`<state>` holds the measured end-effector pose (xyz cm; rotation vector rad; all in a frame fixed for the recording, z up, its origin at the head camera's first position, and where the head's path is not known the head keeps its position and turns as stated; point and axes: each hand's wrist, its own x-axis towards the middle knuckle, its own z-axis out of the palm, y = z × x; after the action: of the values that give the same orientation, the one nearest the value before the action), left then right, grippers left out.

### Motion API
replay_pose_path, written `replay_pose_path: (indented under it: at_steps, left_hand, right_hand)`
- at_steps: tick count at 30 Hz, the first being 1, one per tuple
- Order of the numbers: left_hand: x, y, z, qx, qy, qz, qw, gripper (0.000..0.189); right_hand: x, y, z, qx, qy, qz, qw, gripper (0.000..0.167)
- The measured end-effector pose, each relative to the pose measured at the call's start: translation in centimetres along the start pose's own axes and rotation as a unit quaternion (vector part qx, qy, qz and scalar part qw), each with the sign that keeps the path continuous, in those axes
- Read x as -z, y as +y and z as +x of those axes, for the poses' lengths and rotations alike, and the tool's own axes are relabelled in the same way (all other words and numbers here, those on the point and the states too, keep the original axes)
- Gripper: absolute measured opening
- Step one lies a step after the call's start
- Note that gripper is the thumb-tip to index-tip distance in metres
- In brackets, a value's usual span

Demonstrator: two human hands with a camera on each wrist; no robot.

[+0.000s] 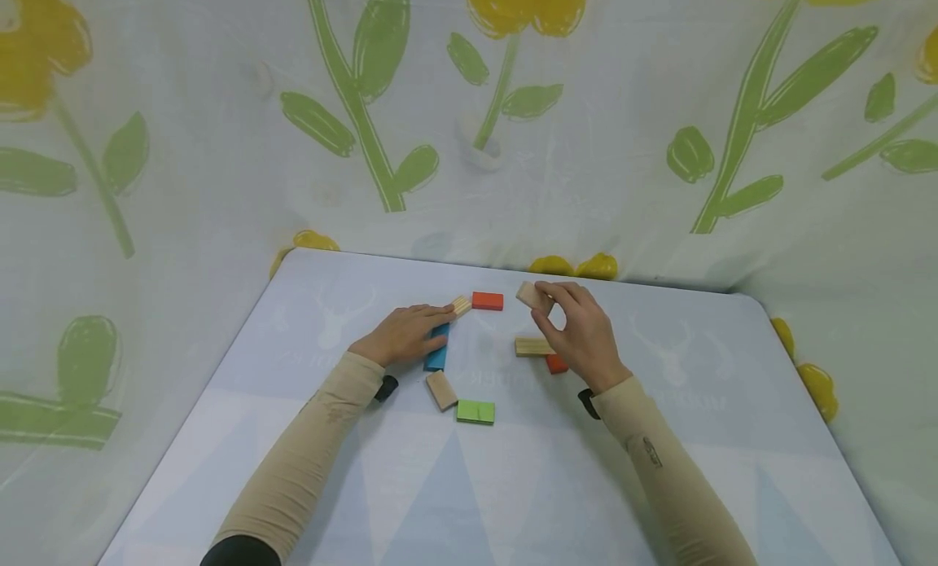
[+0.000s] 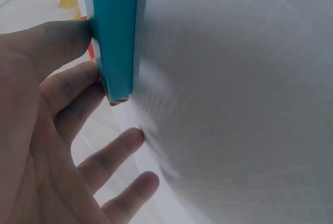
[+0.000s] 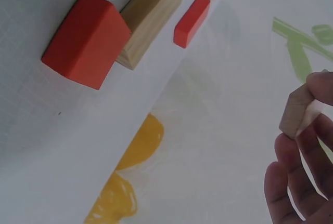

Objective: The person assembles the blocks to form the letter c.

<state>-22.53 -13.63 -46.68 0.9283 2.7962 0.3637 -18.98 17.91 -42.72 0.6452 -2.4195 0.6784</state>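
My right hand (image 1: pixel 584 335) pinches a plain wooden block (image 1: pixel 529 294) between thumb and fingertips, raised above the table. The same block (image 3: pixel 295 110) shows at the right of the right wrist view. With its fingers fairly straight, my left hand (image 1: pixel 403 335) touches a blue block (image 1: pixel 437 354) and reaches to a striped-grain wooden block (image 1: pixel 462 305) at its far end. That blue block (image 2: pixel 115 31) looms large in the left wrist view, fingertips along its side. A red block (image 1: pixel 487 301) lies to the right of the striped-grain one.
Nearer me, a wooden block (image 1: pixel 442 390) and a green block (image 1: pixel 475 412) continue the curved row. Under my right hand, a wooden block (image 1: pixel 533 347) lies against another red block (image 1: pixel 557 364). A flower-printed curtain (image 1: pixel 586 159) hangs behind the white table (image 1: pixel 630 501).
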Motion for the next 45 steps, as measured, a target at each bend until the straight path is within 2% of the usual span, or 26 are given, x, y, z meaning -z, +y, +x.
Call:
replay_pose_path:
  at_steps: [11,19,34,40,45]
  left_hand:
    - [0.1,0.1,0.1,-0.003,-0.002,0.003,1.0000,0.055]
    - [0.1,0.1,0.1,-0.005,-0.005,0.004,1.0000,0.055]
    - [-0.2,0.0,0.1,-0.001,0.000,0.003,1.0000,0.054]
    - [0.0,0.2,0.1,0.011,-0.004,0.009,0.9999,0.055]
    - [0.2,0.3,0.0,0.007,-0.001,0.011,0.9999,0.054]
  right_hand:
    - [-0.5,1.3,1.0,0.012,-0.013,-0.014,0.9997,0.045]
    - [-0.8,2.0,2.2,0.002,-0.029,-0.030,0.9991,0.045]
    - [-2.6,2.3,3.5,-0.058,-0.055,-0.013,0.9967,0.043]
    - [-3.4,2.6,3.4,-0.081,-0.085,-0.021,0.9928,0.046]
    - [-3.9,2.8,3.3,-0.087,-0.114,-0.024,0.9894,0.044]
